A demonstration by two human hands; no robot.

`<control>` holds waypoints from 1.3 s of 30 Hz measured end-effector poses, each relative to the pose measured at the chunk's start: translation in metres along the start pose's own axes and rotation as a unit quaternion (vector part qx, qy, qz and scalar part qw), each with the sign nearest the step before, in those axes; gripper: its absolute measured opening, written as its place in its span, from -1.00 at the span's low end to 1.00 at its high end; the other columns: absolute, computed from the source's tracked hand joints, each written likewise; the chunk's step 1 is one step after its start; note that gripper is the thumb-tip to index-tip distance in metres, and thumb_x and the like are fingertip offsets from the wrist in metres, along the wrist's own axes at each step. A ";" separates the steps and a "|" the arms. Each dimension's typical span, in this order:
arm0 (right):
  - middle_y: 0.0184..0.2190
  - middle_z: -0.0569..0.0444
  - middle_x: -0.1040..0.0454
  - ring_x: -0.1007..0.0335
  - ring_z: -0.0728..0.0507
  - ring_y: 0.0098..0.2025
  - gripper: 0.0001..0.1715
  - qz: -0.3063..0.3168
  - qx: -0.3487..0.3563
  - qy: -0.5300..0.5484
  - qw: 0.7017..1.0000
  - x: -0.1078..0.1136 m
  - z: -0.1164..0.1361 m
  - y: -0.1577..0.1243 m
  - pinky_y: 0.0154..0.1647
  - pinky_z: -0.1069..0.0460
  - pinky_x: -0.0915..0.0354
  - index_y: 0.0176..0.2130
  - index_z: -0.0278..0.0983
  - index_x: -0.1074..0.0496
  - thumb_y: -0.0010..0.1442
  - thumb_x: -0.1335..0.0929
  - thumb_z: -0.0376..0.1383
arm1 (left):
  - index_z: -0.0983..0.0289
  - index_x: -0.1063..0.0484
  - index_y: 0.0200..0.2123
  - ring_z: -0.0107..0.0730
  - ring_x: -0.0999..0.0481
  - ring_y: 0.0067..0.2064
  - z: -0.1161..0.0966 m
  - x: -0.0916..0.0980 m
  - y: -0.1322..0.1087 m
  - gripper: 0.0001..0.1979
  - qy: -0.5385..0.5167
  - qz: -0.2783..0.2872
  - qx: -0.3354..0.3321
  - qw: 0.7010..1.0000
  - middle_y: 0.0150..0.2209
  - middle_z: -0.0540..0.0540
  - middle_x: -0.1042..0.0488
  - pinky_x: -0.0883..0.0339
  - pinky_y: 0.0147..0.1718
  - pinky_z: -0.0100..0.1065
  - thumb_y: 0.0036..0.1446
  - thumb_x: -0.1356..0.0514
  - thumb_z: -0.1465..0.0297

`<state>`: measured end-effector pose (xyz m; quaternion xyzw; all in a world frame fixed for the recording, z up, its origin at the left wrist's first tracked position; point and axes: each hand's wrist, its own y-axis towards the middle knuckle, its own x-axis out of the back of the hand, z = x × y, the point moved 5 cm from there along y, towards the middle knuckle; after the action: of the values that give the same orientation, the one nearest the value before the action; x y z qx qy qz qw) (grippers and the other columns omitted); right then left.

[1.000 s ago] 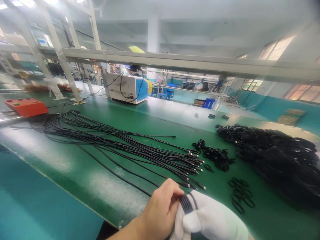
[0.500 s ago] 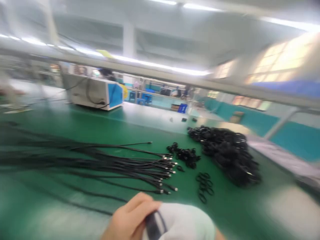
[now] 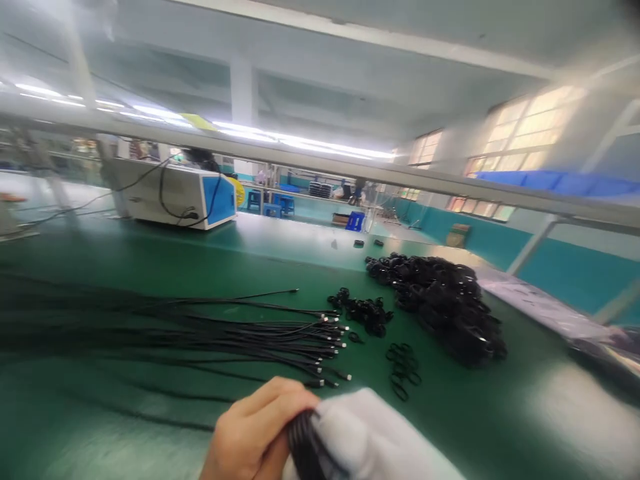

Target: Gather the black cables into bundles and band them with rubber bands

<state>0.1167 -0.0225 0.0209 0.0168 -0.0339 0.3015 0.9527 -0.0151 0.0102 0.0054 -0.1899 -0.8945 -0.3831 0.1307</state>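
Note:
At the bottom middle, my bare left hand is closed around a coiled black cable, its thumb and fingers pressing the loops together. My right hand, in a white glove and blurred, grips the coil's right side; the glove hides part of the loops, and its fingertips are hard to make out. Beyond my hands, a bundle of straight black cables lies across the green table, connector ends pointing right. Several small black loops rest right of those ends, and a little heap of black ties sits behind them.
A large pile of black coiled pieces covers the right side of the green table. At the back left stands a white and blue machine box with cords hanging on it. A metal rail crosses above the table.
The view has shifted slightly and sharpened. My gloved right hand has turned over beside the coil, and more of the black loops show between my hands. My left hand keeps its hold.

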 end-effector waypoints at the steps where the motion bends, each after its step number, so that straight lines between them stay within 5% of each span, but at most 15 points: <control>1: -0.19 -0.01 -0.46 -0.37 -0.14 -0.22 -0.59 -0.033 -0.002 0.000 0.999 0.006 -0.001 -0.003 -0.19 -0.06 -0.32 -0.09 -0.31 -0.41 0.28 -0.20 -0.09 | 0.12 -0.47 -0.23 -0.35 -0.49 -0.35 0.000 0.001 0.003 -0.75 -0.007 0.023 0.002 1.000 -0.37 0.05 -0.50 -0.39 -0.36 -0.41 0.15 -0.03 0.47; 5: 0.06 -0.06 -0.34 -0.24 -0.28 0.06 -0.39 -0.213 -0.043 -0.024 0.976 0.029 -0.007 -0.007 0.03 -0.12 -0.19 0.11 -0.18 -0.30 0.12 -0.33 -0.02 | 0.20 -0.48 -0.24 -0.42 -0.46 -0.28 0.007 0.004 0.012 -0.73 -0.009 0.078 0.042 0.996 -0.31 0.06 -0.49 -0.34 -0.28 -0.45 0.17 -0.01 0.56; 8: 0.14 -0.12 -0.23 -0.10 -0.35 0.18 -0.14 -0.141 -0.091 -0.017 0.986 0.017 -0.017 0.007 0.11 -0.18 -0.13 0.19 -0.20 -0.18 -0.05 -0.46 -0.12 | 0.23 -0.49 -0.23 -0.44 -0.44 -0.26 0.012 0.003 0.014 -0.70 -0.001 0.098 0.071 0.993 -0.28 0.06 -0.47 -0.31 -0.27 -0.46 0.14 -0.02 0.61; 11: -0.11 -0.12 -0.40 -0.40 -0.28 -0.13 -0.16 -0.040 -0.086 0.102 0.990 0.001 -0.031 0.027 -0.15 -0.17 -0.35 0.15 -0.28 -0.16 -0.06 -0.46 -0.20 | 0.25 -0.50 -0.26 -0.46 -0.43 -0.30 0.018 0.003 0.015 -0.70 0.006 0.101 0.113 0.988 -0.32 0.04 -0.44 -0.29 -0.31 -0.48 0.14 -0.01 0.61; 16: -0.28 -0.02 -0.42 -0.45 -0.16 -0.32 -0.25 0.034 -0.031 0.231 0.972 -0.001 -0.051 0.043 -0.34 -0.07 -0.41 0.04 -0.33 -0.22 -0.12 -0.47 -0.23 | 0.25 -0.51 -0.31 -0.47 -0.41 -0.31 0.025 0.002 0.016 -0.71 0.027 0.119 0.141 0.983 -0.37 0.01 -0.42 -0.26 -0.30 -0.48 0.15 0.00 0.60; 23: -0.37 0.04 -0.43 -0.43 -0.19 -0.27 -0.43 -0.045 -0.085 0.180 0.979 0.009 -0.067 0.048 -0.27 -0.09 -0.39 -0.10 -0.31 -0.29 -0.14 -0.47 -0.41 | 0.20 -0.48 -0.29 -0.46 -0.42 -0.30 0.037 -0.002 0.020 -0.70 0.058 0.096 0.192 0.975 -0.34 -0.01 -0.43 -0.26 -0.30 -0.46 0.10 0.00 0.59; 30: -0.34 0.05 -0.30 -0.32 -0.01 -0.36 -0.69 0.039 -0.036 0.354 0.934 0.011 -0.076 0.052 -0.33 0.04 -0.34 -0.21 -0.39 -0.38 0.03 -0.41 -0.29 | 0.22 -0.32 -0.28 -0.48 -0.41 -0.50 0.056 -0.008 0.024 -0.85 -0.044 0.074 0.321 0.943 -0.48 -0.09 -0.36 -0.30 -0.51 -0.46 0.02 -0.09 0.48; 35: -0.34 -0.05 -0.39 -0.39 -0.09 -0.30 -0.67 0.009 -0.025 0.306 0.952 0.011 -0.085 0.053 -0.29 -0.02 -0.36 -0.22 -0.44 -0.42 0.03 -0.41 -0.27 | 0.23 -0.27 -0.37 -0.51 -0.33 -0.58 0.063 -0.016 0.018 -0.89 -0.044 0.063 0.370 0.926 -0.54 -0.11 -0.33 -0.22 -0.62 -0.49 -0.05 -0.09 0.49; 39: -0.41 -0.07 -0.45 -0.43 -0.07 -0.46 -0.71 -0.004 -0.039 0.253 0.967 0.008 -0.087 0.054 -0.43 0.05 -0.37 -0.32 -0.45 -0.42 0.03 -0.40 -0.24 | 0.23 -0.27 -0.45 -0.48 -0.34 -0.50 0.070 -0.018 0.018 -0.94 0.052 0.067 0.364 0.927 -0.54 -0.08 -0.37 -0.17 -0.57 -0.49 -0.07 -0.12 0.48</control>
<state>0.0969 0.0308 -0.0644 -0.0971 0.1966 0.2902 0.9315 0.0025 0.0691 -0.0369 -0.1680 -0.9496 -0.0307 0.2628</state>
